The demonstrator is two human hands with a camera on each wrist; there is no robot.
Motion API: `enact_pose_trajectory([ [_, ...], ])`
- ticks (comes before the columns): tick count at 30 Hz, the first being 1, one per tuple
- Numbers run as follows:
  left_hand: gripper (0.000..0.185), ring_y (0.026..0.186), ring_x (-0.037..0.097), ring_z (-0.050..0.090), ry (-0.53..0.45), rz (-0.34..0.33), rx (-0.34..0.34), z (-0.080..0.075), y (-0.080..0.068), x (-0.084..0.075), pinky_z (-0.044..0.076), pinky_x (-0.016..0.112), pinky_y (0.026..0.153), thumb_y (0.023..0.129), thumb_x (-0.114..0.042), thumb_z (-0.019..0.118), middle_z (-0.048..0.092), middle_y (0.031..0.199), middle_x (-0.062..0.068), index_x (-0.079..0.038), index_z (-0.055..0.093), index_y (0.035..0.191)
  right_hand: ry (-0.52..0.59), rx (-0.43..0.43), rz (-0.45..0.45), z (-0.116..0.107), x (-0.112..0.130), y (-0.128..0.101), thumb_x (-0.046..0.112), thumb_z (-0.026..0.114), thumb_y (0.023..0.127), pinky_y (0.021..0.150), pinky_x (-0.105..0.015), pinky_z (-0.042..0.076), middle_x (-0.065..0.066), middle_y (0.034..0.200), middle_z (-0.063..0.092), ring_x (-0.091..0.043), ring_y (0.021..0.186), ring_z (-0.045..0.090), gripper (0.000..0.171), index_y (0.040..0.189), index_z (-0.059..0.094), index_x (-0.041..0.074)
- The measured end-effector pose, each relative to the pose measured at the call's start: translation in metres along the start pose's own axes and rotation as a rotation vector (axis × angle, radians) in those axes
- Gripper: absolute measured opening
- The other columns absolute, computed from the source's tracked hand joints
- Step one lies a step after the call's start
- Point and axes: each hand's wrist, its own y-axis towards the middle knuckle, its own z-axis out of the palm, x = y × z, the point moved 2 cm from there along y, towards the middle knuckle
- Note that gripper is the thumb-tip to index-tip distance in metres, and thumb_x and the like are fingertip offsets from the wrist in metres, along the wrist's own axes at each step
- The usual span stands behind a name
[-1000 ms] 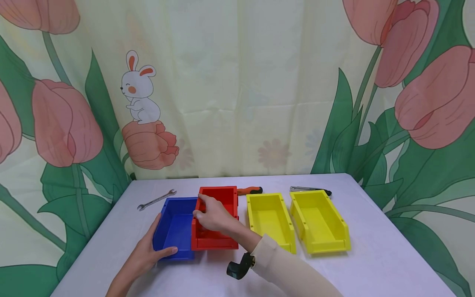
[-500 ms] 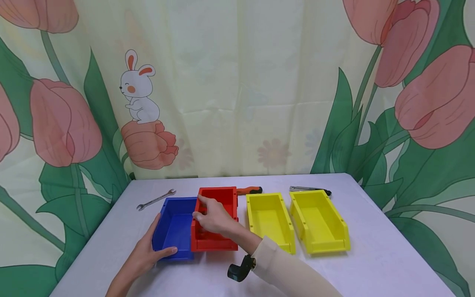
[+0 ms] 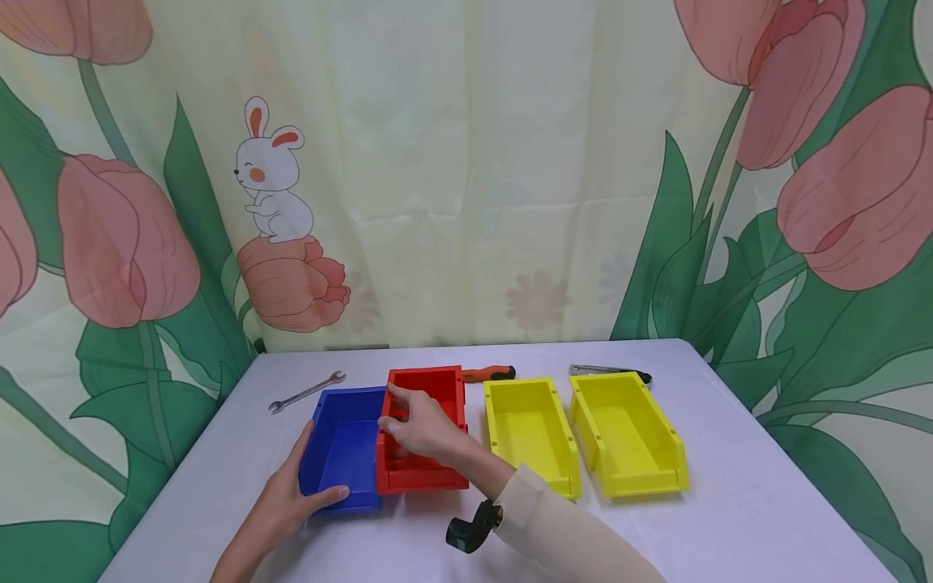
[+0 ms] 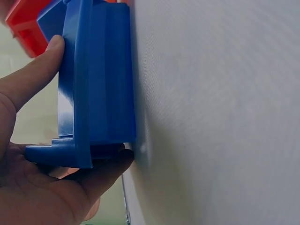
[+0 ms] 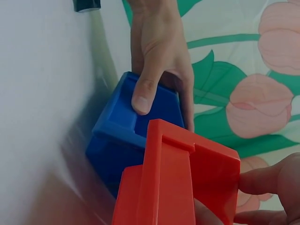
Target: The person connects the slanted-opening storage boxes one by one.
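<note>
My left hand (image 3: 273, 506) grips the front left corner of a blue plastic storage bin (image 3: 342, 453). In the left wrist view the thumb lies over the front of the blue bin (image 4: 110, 84), and fingers reach round its side and underneath. My right hand (image 3: 426, 429) pinches the left wall of a red storage bin (image 3: 423, 480), with digits on both sides of that wall. The red bin overlaps the blue bin's right side. In the right wrist view, the red bin (image 5: 176, 187) hides part of the blue bin (image 5: 157, 110).
Right of the red bin stand two yellow bins (image 3: 532, 429) (image 3: 634, 437). A double-ended wrench (image 3: 306, 393) lies behind the blue bin. An orange and black handle (image 3: 487, 374) pokes out behind the red one. Farther right lies a slim metal tool (image 3: 608, 372) with a dark end.
</note>
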Motion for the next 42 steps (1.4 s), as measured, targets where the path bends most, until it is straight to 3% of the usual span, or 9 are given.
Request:
enact_pose_trajectory([
  [11, 0.137, 0.153, 0.064, 0.023, 0.016, 0.009, -0.010, 0.001, 0.000, 0.001, 0.034, 0.078, 0.117, 0.083, -0.054, 0.088, 0.011, 0.173, 0.035, -0.014, -0.009, 0.171, 0.022, 0.014, -0.004, 0.001, -0.004, 0.000, 0.013, 0.070, 0.102, 0.079, -0.038, 0.069, -0.014, 0.152, 0.061, -0.016, 0.104, 0.070, 0.072, 0.166, 0.038, 0.017],
  [30, 0.136, 0.155, 0.063, 0.019, 0.010, 0.024, -0.009, -0.001, -0.004, -0.001, 0.032, 0.077, 0.119, 0.083, -0.053, 0.088, 0.010, 0.174, 0.034, -0.013, -0.008, 0.171, 0.047, 0.031, -0.019, 0.003, -0.010, 0.001, 0.012, 0.069, 0.102, 0.074, -0.035, 0.068, -0.014, 0.151, 0.061, -0.014, 0.097, 0.070, 0.072, 0.166, 0.037, 0.018],
  [38, 0.136, 0.156, 0.063, 0.019, 0.004, 0.029, -0.007, -0.002, -0.004, 0.000, 0.032, 0.076, 0.121, 0.083, -0.053, 0.088, 0.010, 0.174, 0.033, -0.012, -0.008, 0.171, 0.044, 0.038, -0.023, 0.005, -0.013, 0.001, 0.013, 0.069, 0.103, 0.078, -0.036, 0.068, -0.017, 0.154, 0.059, -0.015, 0.105, 0.070, 0.072, 0.167, 0.036, 0.019],
  [42, 0.136, 0.156, 0.063, 0.020, 0.007, 0.031, -0.010, -0.002, -0.004, 0.000, 0.032, 0.077, 0.120, 0.083, -0.053, 0.088, 0.010, 0.174, 0.034, -0.012, -0.008, 0.171, 0.045, 0.041, -0.023, 0.005, -0.015, 0.001, 0.013, 0.069, 0.103, 0.075, -0.032, 0.067, -0.016, 0.154, 0.059, -0.014, 0.098, 0.068, 0.072, 0.167, 0.036, 0.020],
])
